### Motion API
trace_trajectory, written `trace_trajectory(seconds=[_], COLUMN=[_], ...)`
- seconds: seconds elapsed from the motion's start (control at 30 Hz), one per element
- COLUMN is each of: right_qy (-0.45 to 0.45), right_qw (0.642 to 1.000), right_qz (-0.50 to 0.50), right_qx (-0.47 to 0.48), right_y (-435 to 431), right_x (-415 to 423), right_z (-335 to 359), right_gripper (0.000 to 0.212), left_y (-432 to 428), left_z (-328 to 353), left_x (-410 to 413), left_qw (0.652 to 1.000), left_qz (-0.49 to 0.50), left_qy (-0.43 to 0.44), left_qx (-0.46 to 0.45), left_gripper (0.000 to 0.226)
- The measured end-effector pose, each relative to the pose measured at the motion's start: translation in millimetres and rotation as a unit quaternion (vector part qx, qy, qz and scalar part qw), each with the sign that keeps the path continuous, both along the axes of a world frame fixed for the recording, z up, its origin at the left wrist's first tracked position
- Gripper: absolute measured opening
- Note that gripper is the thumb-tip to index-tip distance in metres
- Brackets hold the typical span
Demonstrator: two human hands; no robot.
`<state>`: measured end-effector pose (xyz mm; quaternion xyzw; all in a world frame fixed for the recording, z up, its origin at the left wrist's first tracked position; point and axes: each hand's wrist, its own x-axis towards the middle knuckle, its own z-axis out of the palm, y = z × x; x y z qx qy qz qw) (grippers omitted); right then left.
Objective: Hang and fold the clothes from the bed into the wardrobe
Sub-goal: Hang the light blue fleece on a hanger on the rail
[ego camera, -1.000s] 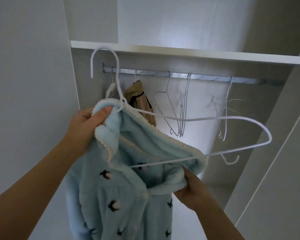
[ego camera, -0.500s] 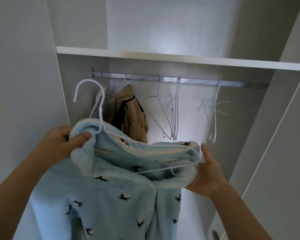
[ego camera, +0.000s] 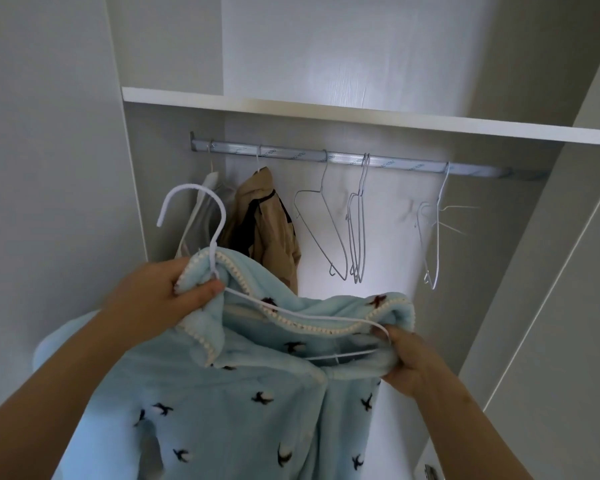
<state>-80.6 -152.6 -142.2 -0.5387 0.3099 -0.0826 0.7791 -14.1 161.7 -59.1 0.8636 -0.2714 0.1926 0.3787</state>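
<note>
Your left hand (ego camera: 160,299) grips the blue robe's (ego camera: 222,393) collar and your right hand (ego camera: 407,362) pinches its shoulder over the white hanger (ego camera: 219,237), centre frame.

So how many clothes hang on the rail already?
2: a white garment at the left end of the silver metal rail, a tan jacket beside it. More may be hidden.

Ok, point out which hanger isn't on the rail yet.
The white hanger inside the blue fleece top, gripped by the left hand and right hand; the rest hang from the rail.
</note>
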Motion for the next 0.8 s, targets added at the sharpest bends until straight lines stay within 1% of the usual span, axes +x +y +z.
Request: trace_trajectory(seconds=[0.03,0.1,0.2,0.27,0.3,0.33,0.37,0.43,0.47,0.53,0.6,0.67,0.7,0.73,0.77,0.8], right_qy=[0.001,0.001,-0.021,-0.01,-0.009,-0.022,-0.042,-0.059,-0.064,-0.087,-0.074,-0.045,-0.042,-0.057,-0.082,-0.106], right_qw=[0.999,0.99,0.963,0.934,0.919,0.914,0.916,0.927,0.936,0.952,0.954,0.948,0.944,0.938,0.929,0.912], right_qz=[-0.034,-0.097,-0.17,-0.156,-0.145,-0.143,-0.144,-0.115,-0.081,0.004,0.081,0.125,0.123,0.091,0.036,-0.021], right_qx=[-0.02,-0.1,-0.21,-0.32,-0.367,-0.379,-0.372,-0.351,-0.337,-0.295,-0.277,-0.289,-0.305,-0.329,-0.358,-0.396], right_y=[1,5,16,21,25,30,34,46,54,68,78,82,82,80,77,74], right_x=[1,1,-5,-5,-4,-4,-5,-9,-12,-17,-21,-23,-25,-25,-26,-26], right_z=[-1,-2,9,22,29,35,40,45,45,42,41,41,43,45,48,51], right_gripper=[0.004,0.008,0.021,0.021,0.019,0.015,0.014,0.015,0.016,0.013,0.009,0.006,0.008,0.012,0.016,0.024], left_y=[-1,-4,-14,-27,-34,-40,-45,-51,-53,-57,-59,-58,-56,-55,-55,-55], left_z=[0,1,-1,-12,-19,-23,-26,-28,-28,-26,-26,-25,-25,-24,-24,-25], left_x=[0,-1,-5,-8,-9,-10,-7,-3,-2,-3,-6,-7,-6,-7,-7,-8], left_qw=[0.999,0.996,0.986,0.976,0.971,0.968,0.969,0.983,0.989,0.991,0.993,0.995,0.996,0.997,0.997,0.998], left_qz=[0.017,0.032,0.027,0.024,0.039,0.058,0.076,0.089,0.094,0.113,0.114,0.092,0.08,0.072,0.064,0.056], left_qy=[-0.022,-0.054,-0.093,-0.104,-0.117,-0.123,-0.118,-0.087,-0.074,-0.055,-0.04,-0.028,-0.027,-0.029,-0.03,-0.031], left_qx=[0.025,0.061,0.136,0.188,0.204,0.213,0.204,0.133,0.092,0.037,0.003,-0.018,-0.021,-0.019,-0.011,-0.001], left_gripper=[0.034,0.038,0.032,0.024,0.024,0.027,0.029,0.028,0.027,0.024,0.02,0.019,0.022,0.026,0.029,0.031])
